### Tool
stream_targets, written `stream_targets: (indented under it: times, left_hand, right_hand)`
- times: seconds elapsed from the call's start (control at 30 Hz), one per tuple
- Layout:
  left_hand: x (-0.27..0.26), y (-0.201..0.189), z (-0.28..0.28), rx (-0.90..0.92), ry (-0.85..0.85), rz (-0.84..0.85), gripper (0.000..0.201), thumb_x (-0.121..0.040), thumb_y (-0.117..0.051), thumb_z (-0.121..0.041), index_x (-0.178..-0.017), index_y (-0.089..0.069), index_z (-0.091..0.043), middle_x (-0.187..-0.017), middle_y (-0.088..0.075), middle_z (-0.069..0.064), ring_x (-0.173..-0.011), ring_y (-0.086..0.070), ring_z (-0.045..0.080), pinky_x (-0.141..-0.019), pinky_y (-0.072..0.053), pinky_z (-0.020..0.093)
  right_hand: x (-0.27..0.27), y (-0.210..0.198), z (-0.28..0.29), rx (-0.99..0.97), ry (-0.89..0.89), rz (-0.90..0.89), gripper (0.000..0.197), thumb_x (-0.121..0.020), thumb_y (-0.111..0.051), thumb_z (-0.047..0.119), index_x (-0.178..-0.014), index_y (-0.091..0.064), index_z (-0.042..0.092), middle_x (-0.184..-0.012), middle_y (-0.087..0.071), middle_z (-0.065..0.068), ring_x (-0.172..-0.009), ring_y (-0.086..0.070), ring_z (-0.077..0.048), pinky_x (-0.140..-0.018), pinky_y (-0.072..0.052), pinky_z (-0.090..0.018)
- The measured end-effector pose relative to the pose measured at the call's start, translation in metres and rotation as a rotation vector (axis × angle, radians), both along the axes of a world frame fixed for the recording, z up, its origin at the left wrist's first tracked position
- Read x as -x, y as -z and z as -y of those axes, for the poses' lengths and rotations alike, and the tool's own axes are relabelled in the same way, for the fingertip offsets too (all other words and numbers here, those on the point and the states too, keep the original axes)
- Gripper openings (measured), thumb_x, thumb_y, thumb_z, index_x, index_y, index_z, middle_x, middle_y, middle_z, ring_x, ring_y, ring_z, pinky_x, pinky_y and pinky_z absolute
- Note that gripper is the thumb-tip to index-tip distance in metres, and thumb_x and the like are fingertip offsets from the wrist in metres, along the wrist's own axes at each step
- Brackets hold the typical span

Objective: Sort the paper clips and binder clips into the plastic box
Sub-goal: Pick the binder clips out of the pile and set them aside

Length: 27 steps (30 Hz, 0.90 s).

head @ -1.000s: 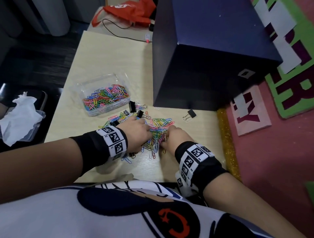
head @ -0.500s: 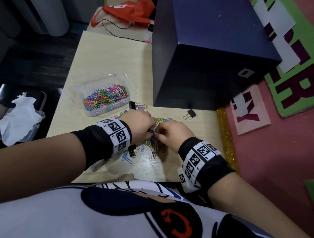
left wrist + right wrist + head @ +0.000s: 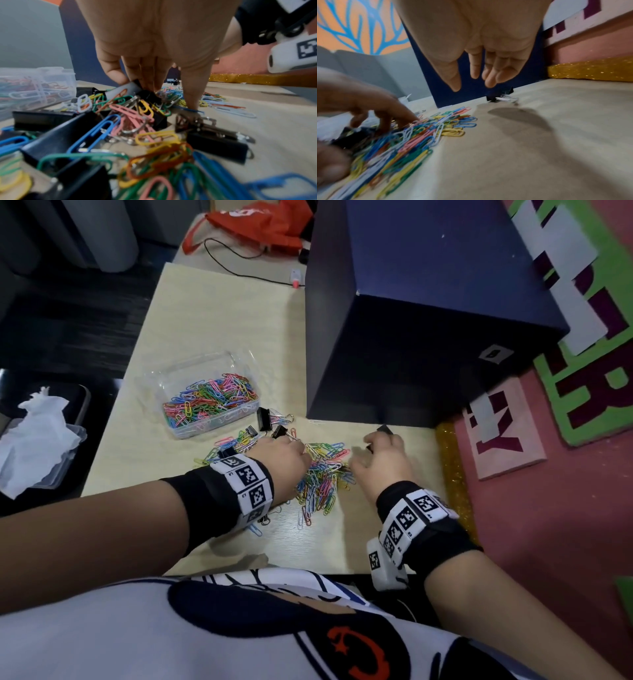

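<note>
Left hand (image 3: 286,458) down on the clip pile (image 3: 322,474), fingers (image 3: 145,75) and thumb pressed into the tangle, touching a black binder clip (image 3: 127,88) — pinched or merely pushed, cannot tell. Right hand (image 3: 383,460) out toward a lone binder clip (image 3: 500,98) lying apart by the foot of the dark blue box (image 3: 428,330); fingers (image 3: 489,75) loose and spread, holding nothing, hovering short of it. Plastic box (image 3: 209,400) left of the pile on the desk (image 3: 212,313), already carrying a layer of coloured paper clips.

Step in hand, by the look of it: fetching the stray. Best taken by its black body rather than the wire handles, which swing. On the left, better to lift the binder clip straight up and shake off any paper clips hooked on its loops before carrying it over. Worth noting: no divider visible in the box, so where binder clips belong stays unclear.

Head view gives the layout: box, pile, stray, both wrists. Left wrist view alone reveals several binder clips buried among the paper clips, loops threaded through. Right wrist view alone confirms the empty palm and the gap to the stray.
</note>
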State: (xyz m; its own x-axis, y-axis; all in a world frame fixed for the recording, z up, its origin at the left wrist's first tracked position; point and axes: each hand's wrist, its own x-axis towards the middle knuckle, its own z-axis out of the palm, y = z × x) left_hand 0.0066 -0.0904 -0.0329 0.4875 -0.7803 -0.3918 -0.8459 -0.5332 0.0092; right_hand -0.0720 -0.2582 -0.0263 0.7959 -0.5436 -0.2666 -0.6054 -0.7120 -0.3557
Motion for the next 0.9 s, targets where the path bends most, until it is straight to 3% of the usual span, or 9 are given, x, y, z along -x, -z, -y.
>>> stream_targets:
  times: [0.17, 0.23, 0.3, 0.43, 0.5, 0.63, 0.8, 0.9]
  left_hand:
    - [-0.009, 0.000, 0.004, -0.054, 0.035, 0.001, 0.028, -0.086, -0.060, -0.020, -0.113, -0.056, -0.014, -0.107, -0.058, 0.007, -0.099, -0.058, 0.028, -0.074, -0.047, 0.038]
    - [-0.011, 0.001, 0.006, -0.066, 0.050, -0.010, 0.028, -0.087, -0.061, -0.019, -0.113, -0.056, -0.012, -0.104, -0.059, 0.008, -0.096, -0.060, 0.028, -0.070, -0.047, 0.036]
    - [-0.014, 0.001, 0.007, -0.072, 0.064, -0.024, 0.029, -0.088, -0.060, -0.018, -0.116, -0.055, -0.010, -0.103, -0.059, 0.009, -0.093, -0.060, 0.028, -0.068, -0.046, 0.035]
    - [-0.019, -0.003, 0.008, -0.038, 0.027, -0.083, 0.024, -0.094, -0.050, -0.017, -0.115, -0.055, -0.009, -0.106, -0.058, 0.011, -0.096, -0.060, 0.030, -0.078, -0.048, 0.038]
    - [-0.021, -0.005, 0.007, -0.013, 0.011, -0.099, 0.023, -0.095, -0.048, -0.020, -0.114, -0.056, -0.009, -0.109, -0.059, 0.011, -0.098, -0.060, 0.030, -0.080, -0.048, 0.038]
    - [-0.027, -0.010, 0.003, 0.070, -0.041, -0.114, 0.025, -0.094, -0.050, -0.027, -0.112, -0.059, -0.011, -0.110, -0.061, 0.010, -0.099, -0.060, 0.031, -0.083, -0.050, 0.039]
    - [-0.041, -0.023, -0.007, 0.215, -0.126, -0.143, 0.033, -0.093, -0.054, -0.036, -0.120, -0.059, -0.017, -0.117, -0.060, 0.007, -0.108, -0.057, 0.027, -0.090, -0.047, 0.035]
    - [-0.053, -0.031, -0.019, 0.308, -0.196, -0.128, 0.032, -0.093, -0.055, -0.035, -0.120, -0.060, -0.020, -0.116, -0.061, 0.005, -0.107, -0.058, 0.026, -0.088, -0.046, 0.034]
  right_hand:
    - [-0.005, 0.008, -0.021, -0.104, -0.261, -0.300, 0.106, -0.062, -0.081, 0.051, -0.146, -0.021, 0.024, -0.139, -0.022, -0.005, -0.123, -0.046, -0.026, -0.104, -0.041, -0.034]
    - [-0.008, 0.013, -0.026, -0.094, -0.339, -0.311, 0.111, -0.061, -0.082, 0.050, -0.147, -0.016, 0.029, -0.141, -0.018, -0.004, -0.126, -0.042, -0.026, -0.106, -0.040, -0.036]
    - [-0.010, 0.017, -0.030, -0.084, -0.391, -0.290, 0.095, -0.069, -0.079, 0.044, -0.145, -0.023, 0.032, -0.139, -0.019, -0.004, -0.125, -0.042, -0.027, -0.106, -0.040, -0.036]
    - [-0.012, 0.018, -0.036, -0.067, -0.416, -0.170, 0.042, -0.085, -0.063, 0.025, -0.124, -0.047, 0.020, -0.121, -0.035, -0.005, -0.102, -0.054, -0.027, -0.088, -0.048, -0.033]
    - [-0.014, 0.017, -0.037, -0.071, -0.403, -0.153, 0.028, -0.088, -0.055, 0.019, -0.116, -0.052, 0.018, -0.115, -0.040, -0.006, -0.097, -0.054, -0.028, -0.085, -0.047, -0.032]
    - [-0.022, 0.012, -0.032, -0.076, -0.362, -0.152, 0.030, -0.087, -0.048, 0.007, -0.113, -0.058, 0.018, -0.114, -0.047, -0.007, -0.099, -0.054, -0.028, -0.082, -0.039, -0.024]
    - [-0.036, 0.001, -0.027, -0.043, -0.272, -0.116, 0.025, -0.087, -0.054, 0.010, -0.105, -0.065, 0.023, -0.113, -0.054, -0.005, -0.099, -0.056, -0.024, -0.077, -0.037, -0.021]
    - [-0.045, -0.009, -0.030, -0.026, -0.271, -0.116, 0.020, -0.088, -0.057, 0.015, -0.103, -0.066, 0.026, -0.114, -0.054, -0.003, -0.102, -0.055, -0.022, -0.079, -0.040, -0.022]
